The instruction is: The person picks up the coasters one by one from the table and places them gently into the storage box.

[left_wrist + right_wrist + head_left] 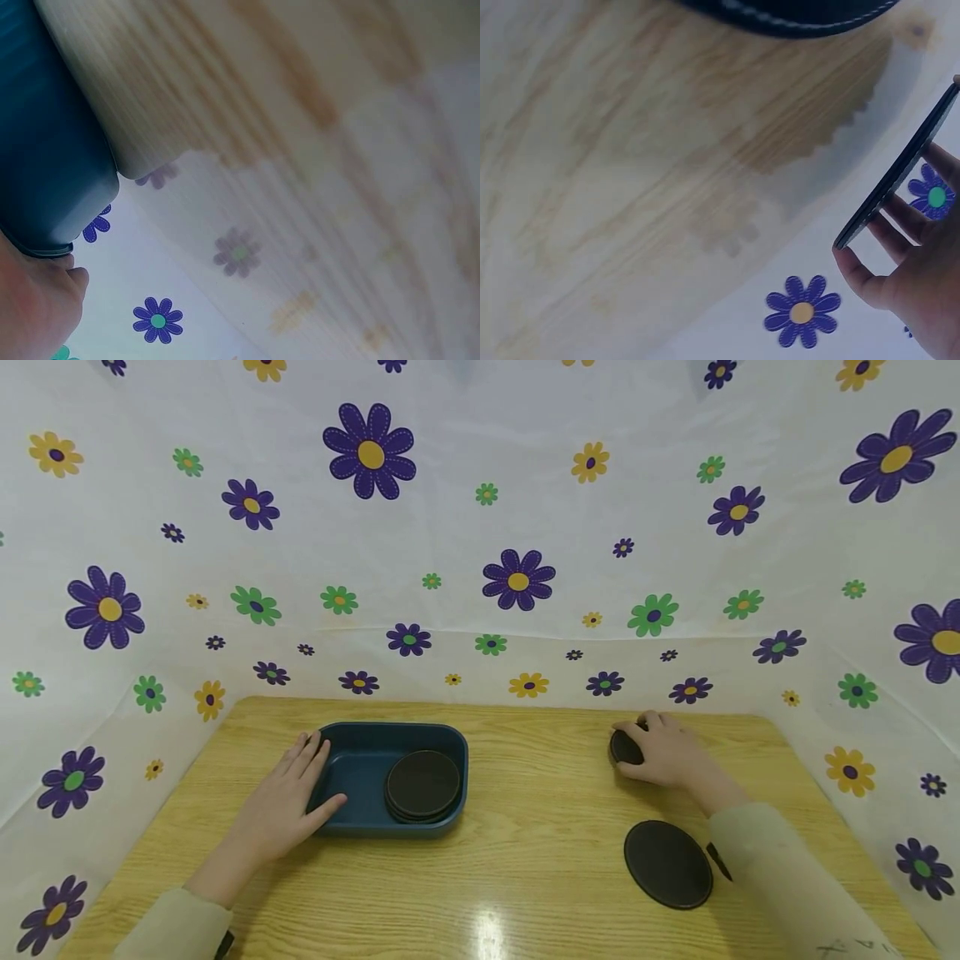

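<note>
A dark blue rectangular tray [356,789] sits on the left of the table, a small stack of round black coasters [423,783] in its right end. My left hand [268,810] rests over the tray's left rim with fingers stretched out and thumb over the inside. Far to the right, my right hand [666,752] grips a round black coaster [626,750] by its edges. In the right wrist view that coaster [892,180] is tilted, with pale stitching along its edge; whether it is one or more layers I cannot tell. Another black coaster [667,864] lies flat nearer me, beside the right forearm.
The light wooden table [525,793] stretches between the tray and the coasters. White cloth [450,527] printed with purple, yellow and green flowers hangs behind and at both sides. A bright light reflection lies near the table's front.
</note>
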`<state>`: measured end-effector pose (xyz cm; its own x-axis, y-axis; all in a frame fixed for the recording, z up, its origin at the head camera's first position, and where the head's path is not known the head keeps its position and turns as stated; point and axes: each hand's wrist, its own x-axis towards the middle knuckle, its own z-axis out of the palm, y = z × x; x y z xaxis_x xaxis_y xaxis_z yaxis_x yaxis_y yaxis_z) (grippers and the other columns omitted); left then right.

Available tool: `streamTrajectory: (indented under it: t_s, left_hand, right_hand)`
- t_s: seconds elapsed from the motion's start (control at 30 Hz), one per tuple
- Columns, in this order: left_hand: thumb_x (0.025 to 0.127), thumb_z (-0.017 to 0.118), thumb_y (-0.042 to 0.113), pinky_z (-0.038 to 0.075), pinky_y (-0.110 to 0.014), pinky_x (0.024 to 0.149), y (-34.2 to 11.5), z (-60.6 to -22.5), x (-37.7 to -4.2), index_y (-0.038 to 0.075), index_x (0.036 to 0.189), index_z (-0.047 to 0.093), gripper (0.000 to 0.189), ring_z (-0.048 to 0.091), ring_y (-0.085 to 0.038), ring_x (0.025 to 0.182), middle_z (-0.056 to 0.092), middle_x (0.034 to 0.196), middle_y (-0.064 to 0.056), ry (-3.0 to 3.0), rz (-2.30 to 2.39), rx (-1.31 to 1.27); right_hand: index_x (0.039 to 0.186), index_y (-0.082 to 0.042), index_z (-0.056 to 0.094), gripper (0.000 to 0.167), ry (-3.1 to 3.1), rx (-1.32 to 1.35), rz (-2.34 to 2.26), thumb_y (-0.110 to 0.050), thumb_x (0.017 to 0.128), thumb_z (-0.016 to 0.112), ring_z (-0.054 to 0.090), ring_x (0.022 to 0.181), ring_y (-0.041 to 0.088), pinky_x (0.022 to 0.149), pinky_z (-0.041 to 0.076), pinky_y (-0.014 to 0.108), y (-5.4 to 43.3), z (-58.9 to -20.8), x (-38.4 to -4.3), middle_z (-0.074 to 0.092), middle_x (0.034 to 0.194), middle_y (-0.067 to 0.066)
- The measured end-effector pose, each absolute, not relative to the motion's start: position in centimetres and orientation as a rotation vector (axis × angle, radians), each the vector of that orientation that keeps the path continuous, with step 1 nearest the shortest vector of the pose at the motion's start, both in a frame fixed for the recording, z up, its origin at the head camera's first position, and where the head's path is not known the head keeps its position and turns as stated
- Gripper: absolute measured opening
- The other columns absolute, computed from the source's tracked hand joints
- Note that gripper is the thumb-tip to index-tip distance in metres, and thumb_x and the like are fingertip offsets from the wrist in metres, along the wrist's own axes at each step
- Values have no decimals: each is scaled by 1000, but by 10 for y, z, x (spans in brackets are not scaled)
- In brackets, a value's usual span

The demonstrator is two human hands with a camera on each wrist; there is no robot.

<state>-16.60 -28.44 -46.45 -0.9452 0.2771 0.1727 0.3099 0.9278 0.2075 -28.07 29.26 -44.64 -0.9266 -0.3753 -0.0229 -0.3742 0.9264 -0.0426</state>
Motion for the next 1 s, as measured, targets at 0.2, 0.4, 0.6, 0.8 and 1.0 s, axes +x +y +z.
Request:
streamTrajectory:
  t_s: [0.2,0.4,0.6,0.8,1.0]
  left_hand:
    - [103,61,55,29,-65,129,-284,-463,-166,-5,164,31,91,19,-47,163,24,174,-26,-2952,-363,-451]
    - [103,61,55,28,-64,129,-282,-461,-165,-5,164,31,91,20,-48,162,24,174,-27,-2956,-366,-448]
    - [103,61,55,28,-64,129,-282,-462,-164,-5,164,31,91,19,-47,163,24,174,-27,-2958,-362,-440]
    - [103,60,55,27,-63,130,-283,-463,-165,-4,165,30,91,19,-46,163,23,175,-26,-2956,-369,-436]
    - [103,60,55,28,-63,130,-283,-463,-165,-4,165,30,91,19,-47,163,23,175,-26,-2950,-371,-438]
  right_hand:
    - [153,-15,56,72,3049,-683,-13,-50,91,70,50,132,54,100,50,75,271,-434,-279,52,144,30]
    - [153,-16,56,71,3031,-774,8,-49,91,71,50,134,52,95,52,74,250,-424,-276,51,146,29]
    - [154,-18,55,70,3024,-859,17,-48,92,72,50,134,50,99,49,75,233,-420,-273,51,148,26]
    - [154,-21,55,70,3021,-983,35,-48,92,73,50,136,48,102,49,72,213,-416,-268,52,149,24]
    - [155,-23,54,70,2990,-1074,26,-47,92,74,50,138,46,106,49,69,186,-406,-258,51,151,24]
